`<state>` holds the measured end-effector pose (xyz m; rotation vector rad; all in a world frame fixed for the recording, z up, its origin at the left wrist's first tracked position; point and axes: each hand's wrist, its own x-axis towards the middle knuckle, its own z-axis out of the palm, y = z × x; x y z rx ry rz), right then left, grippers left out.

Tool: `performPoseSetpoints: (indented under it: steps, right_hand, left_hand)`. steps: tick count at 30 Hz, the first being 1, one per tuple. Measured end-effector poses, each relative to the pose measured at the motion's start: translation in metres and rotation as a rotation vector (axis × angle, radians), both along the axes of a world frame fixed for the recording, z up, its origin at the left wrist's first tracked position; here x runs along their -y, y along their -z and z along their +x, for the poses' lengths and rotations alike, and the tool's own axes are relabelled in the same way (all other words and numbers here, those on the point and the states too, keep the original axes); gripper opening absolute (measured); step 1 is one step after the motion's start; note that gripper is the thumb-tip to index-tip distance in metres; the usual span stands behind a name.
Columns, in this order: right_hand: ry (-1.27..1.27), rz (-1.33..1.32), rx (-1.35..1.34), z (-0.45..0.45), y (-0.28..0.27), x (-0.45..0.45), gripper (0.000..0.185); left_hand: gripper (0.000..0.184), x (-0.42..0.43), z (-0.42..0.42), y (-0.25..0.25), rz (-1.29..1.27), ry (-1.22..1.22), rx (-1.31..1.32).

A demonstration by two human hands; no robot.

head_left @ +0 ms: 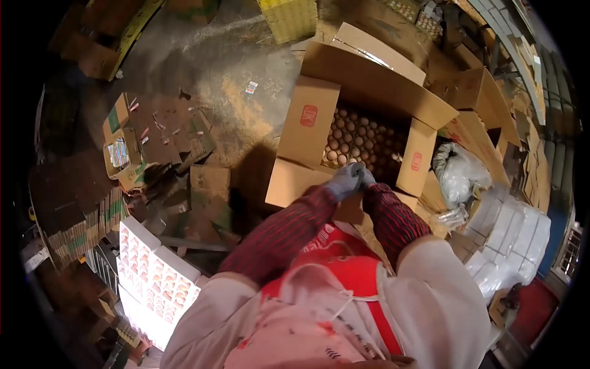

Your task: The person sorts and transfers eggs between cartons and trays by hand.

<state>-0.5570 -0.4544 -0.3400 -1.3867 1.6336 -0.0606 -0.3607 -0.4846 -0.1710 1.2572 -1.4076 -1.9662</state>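
Observation:
My left hand (345,180), in a grey glove, is at the near edge of an open cardboard box (319,120). The fingers look curled closed, and whatever they may hold is hidden. Right beside it, touching or nearly so, my gloved right hand (367,178) is also closed, with its fingertips mostly out of sight. Inside the box, just beyond both hands, brown eggs (362,136) sit in rows, with the right part in shadow. The flaps are spread outward, and red printed marks show on two of them.
At lower left a bright white panel (157,277) carries rows of eggs. Clear plastic bags (461,172) and plastic-wrapped packs (510,230) lie to the right. A small open carton (120,154), flattened cardboard (86,227) and a yellow crate (289,19) are around the floor.

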Motion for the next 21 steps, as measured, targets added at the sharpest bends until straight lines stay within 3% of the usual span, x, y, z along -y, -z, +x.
performPoseSetpoints:
  steps: [2, 3, 6, 8, 10, 12, 15, 21]
  right_hand:
    - [0.15, 0.083, -0.052, 0.011, -0.014, 0.032, 0.042]
    - [0.214, 0.135, -0.082, 0.014, -0.022, 0.043, 0.042]
    - [0.086, -0.005, -0.028, 0.007, -0.003, 0.104, 0.041]
    - [-0.108, -0.125, -0.068, 0.005, 0.013, 0.153, 0.044]
    - [-0.321, -0.116, -0.123, 0.02, -0.003, 0.206, 0.046]
    - [-0.503, -0.246, -0.146, 0.046, -0.011, 0.269, 0.046]
    - [-0.577, -0.385, -0.137, 0.08, -0.018, 0.332, 0.046]
    - [-0.525, -0.28, -0.128, 0.076, -0.008, 0.343, 0.046]
  left_hand:
    - [0.04, 0.006, -0.034, 0.107, 0.104, 0.011, 0.547]
    - [0.042, 0.006, -0.043, 0.136, 0.175, 0.011, 0.818]
    - [0.048, 0.024, -0.019, 0.124, -0.168, -0.417, 1.005]
    - [0.05, 0.04, 0.01, 0.103, -0.268, -0.697, 0.85]
    - [0.054, 0.066, 0.042, 0.039, -0.598, -0.953, 0.8]
    - [0.046, 0.079, 0.06, 0.052, -0.573, -1.048, 0.771]
    - [0.046, 0.098, 0.06, 0.052, -0.554, -1.08, 0.822]
    - [0.047, 0.083, 0.049, 0.053, -0.433, -1.009, 0.842]
